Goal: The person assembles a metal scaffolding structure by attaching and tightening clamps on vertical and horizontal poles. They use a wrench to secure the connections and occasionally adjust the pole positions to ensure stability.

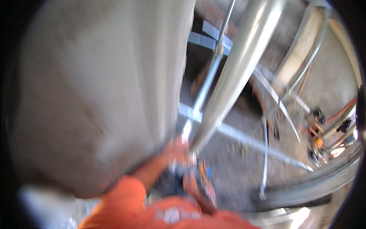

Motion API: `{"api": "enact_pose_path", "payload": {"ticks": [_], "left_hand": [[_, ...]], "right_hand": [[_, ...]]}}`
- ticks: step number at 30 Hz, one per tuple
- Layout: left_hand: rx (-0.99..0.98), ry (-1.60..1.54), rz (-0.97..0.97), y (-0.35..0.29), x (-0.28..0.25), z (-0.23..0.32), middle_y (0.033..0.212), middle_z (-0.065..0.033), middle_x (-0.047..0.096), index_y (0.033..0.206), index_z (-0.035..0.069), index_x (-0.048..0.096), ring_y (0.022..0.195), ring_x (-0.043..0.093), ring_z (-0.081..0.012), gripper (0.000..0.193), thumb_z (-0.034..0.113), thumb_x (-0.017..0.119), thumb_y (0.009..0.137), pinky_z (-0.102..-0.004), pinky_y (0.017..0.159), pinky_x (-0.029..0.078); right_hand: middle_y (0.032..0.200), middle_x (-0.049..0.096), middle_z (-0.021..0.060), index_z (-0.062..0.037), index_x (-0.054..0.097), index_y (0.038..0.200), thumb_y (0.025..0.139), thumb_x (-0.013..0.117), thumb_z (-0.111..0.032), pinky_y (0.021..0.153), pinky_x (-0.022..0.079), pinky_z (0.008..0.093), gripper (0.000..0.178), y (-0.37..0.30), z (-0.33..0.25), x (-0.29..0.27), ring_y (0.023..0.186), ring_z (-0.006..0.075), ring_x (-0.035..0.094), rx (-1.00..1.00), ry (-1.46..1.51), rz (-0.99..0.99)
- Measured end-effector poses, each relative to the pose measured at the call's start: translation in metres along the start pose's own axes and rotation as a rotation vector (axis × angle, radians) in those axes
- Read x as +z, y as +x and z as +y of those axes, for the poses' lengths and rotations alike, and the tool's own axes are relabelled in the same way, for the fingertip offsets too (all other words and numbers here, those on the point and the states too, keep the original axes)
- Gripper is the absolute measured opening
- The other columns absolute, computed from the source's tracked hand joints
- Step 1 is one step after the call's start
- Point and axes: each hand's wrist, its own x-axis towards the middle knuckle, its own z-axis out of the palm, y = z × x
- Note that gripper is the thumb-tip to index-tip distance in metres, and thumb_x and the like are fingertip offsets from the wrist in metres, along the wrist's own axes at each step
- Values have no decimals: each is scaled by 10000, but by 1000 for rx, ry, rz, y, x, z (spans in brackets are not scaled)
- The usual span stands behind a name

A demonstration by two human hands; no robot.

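The picture is smeared by motion. My left hand (178, 150) reaches forward from an orange sleeve to the lower end of a thick pale, shiny pole (238, 72). Whether its fingers grip the pole or only lie beside it cannot be made out. Close to my body is my right hand (191, 182), blurred, with its fingers indistinct. Beside it shows a slim object with an orange-red part (205, 168), too blurred to name; I cannot tell if the hand holds it.
A large grey, rough wall or column (103, 84) fills the left side. Thin metal tubes (207, 87) and flat pale strips (259, 143) cross the grey floor (236, 168). A cluster of tools or gear (316, 131) lies at the right, near a red bar (343, 110).
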Motion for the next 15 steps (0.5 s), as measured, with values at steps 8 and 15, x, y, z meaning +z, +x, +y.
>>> {"api": "enact_pose_path", "payload": {"ticks": [8, 15], "left_hand": [[322, -129, 48, -9, 13, 22, 1198, -90, 657, 1166, 177, 707, 1231, 523, -276, 560, 624, 643, 835, -489, 1122, 269], [221, -81, 117, -23, 5, 31, 1194, -88, 654, 1185, 182, 691, 1223, 513, -277, 553, 616, 637, 846, -462, 1109, 272]], "right_hand": [[970, 639, 226, -14, 626, 1012, 926, 490, -169, 828, 492, 502, 224, 52, -56, -99, 958, 408, 605, 388, 541, 360], [1028, 646, 248, -34, 607, 1080, 981, 462, -213, 773, 498, 495, 250, 56, -85, -151, 994, 443, 618, 316, 699, 644]]}}
